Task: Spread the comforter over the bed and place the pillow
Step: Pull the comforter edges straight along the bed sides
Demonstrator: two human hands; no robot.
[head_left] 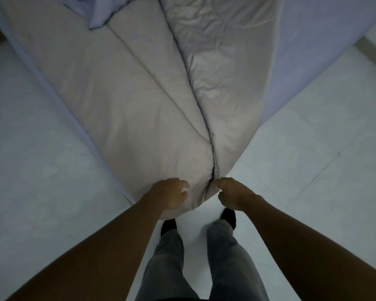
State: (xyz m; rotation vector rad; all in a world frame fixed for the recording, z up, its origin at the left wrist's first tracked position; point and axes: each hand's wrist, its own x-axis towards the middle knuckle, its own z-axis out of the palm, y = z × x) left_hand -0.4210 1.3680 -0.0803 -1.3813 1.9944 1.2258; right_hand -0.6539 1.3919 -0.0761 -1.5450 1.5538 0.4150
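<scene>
Pale floor tiles [41, 127] flank the bed [313, 40]; left hand [169, 194] and right hand [232, 192] grip the comforter [128, 94].

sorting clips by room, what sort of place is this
Probably a bedroom: a lavender-covered bed, a beige comforter lying across it with its corner held by the left hand and right hand, and a pale tiled floor.

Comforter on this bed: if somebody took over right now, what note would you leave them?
Left hand grips the comforter at its near corner; right hand pinches the dark piped edge alongside.
Comforter lies partly folded on the bed, its corner drawn toward the person.
Done: comforter is on the bed.
Left: unfold, spread flat, place the pillow, which is not clearly in view.
</scene>
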